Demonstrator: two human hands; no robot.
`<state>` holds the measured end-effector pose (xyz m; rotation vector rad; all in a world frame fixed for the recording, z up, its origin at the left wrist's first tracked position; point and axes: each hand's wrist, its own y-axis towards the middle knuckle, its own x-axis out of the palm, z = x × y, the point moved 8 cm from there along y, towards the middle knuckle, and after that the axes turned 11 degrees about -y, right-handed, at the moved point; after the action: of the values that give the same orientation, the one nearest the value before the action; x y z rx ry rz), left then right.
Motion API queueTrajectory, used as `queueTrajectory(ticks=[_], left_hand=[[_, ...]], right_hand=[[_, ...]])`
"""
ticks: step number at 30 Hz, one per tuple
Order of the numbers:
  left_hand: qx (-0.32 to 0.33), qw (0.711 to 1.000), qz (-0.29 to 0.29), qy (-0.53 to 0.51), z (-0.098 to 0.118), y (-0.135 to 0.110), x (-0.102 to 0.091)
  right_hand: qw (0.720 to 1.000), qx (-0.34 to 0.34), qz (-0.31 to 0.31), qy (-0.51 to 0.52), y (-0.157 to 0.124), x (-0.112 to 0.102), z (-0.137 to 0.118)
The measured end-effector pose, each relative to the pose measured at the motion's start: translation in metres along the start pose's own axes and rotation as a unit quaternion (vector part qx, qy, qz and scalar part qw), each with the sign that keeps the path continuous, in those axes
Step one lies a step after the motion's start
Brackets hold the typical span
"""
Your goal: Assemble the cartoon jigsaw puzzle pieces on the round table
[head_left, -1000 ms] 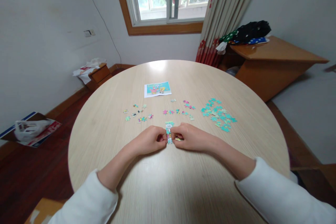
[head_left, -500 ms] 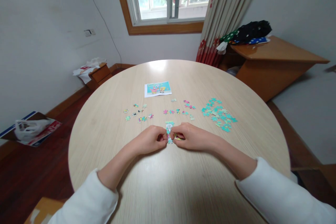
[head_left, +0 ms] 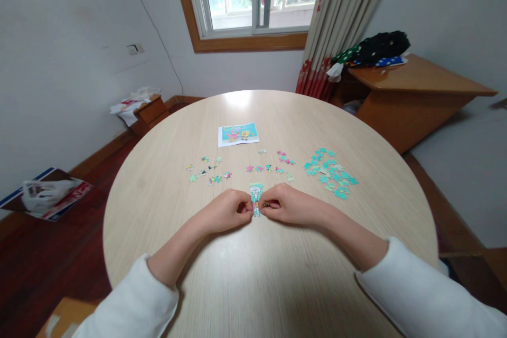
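Observation:
A small strip of joined jigsaw pieces (head_left: 256, 193) lies upright on the round wooden table (head_left: 253, 285) just in front of me. My left hand (head_left: 227, 210) is curled, its fingertips pinching the strip's left side. My right hand (head_left: 291, 203) is curled too, pinching a small piece (head_left: 266, 204) against the strip's right side. Both hands rest on the tabletop and hide the strip's lower part.
Loose pieces lie in groups: a teal heap (head_left: 329, 173) at right, mixed ones at centre (head_left: 269, 168) and left (head_left: 208, 170). A reference picture (head_left: 237, 134) lies farther back. A wooden desk (head_left: 412, 90) stands at right, a curtain (head_left: 340, 21) and window behind.
My right hand has crept slightly left and up, closing tighter against the strip. The left hand and the loose pieces have stayed put.

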<state>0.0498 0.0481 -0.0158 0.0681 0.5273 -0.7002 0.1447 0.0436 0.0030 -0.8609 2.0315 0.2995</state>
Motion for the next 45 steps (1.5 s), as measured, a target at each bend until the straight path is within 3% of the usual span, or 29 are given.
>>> queueTrajectory(ticks=[45], left_hand=[[0.018, 0.999, 0.016, 0.021, 0.0043, -0.0014, -0.0056]], right_hand=[[1.000, 0.003, 0.011, -0.022, 0.0006, 0.0007, 0.0023]])
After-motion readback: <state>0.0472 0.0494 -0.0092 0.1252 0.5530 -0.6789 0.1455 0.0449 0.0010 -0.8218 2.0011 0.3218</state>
